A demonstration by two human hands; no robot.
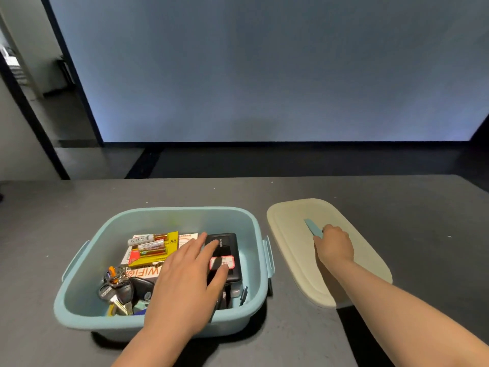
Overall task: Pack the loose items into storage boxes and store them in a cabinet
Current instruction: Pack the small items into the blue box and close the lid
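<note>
My left hand (185,276) lies inside the blue storage box (87,311) on the tabletop (291,337), fingers straight and spread, resting on the black device (232,245) beside the battery pack (156,247) and keys (119,290). Right of the box, my right hand (334,246) curls its fingers around the cream lid's (285,215) blue handle (312,227).

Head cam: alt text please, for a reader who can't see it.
A person's left hand rests flat on a black device inside an open light-blue storage box holding batteries and keys. The right hand grips the blue handle of the beige lid lying beside it on a dark table.
</note>
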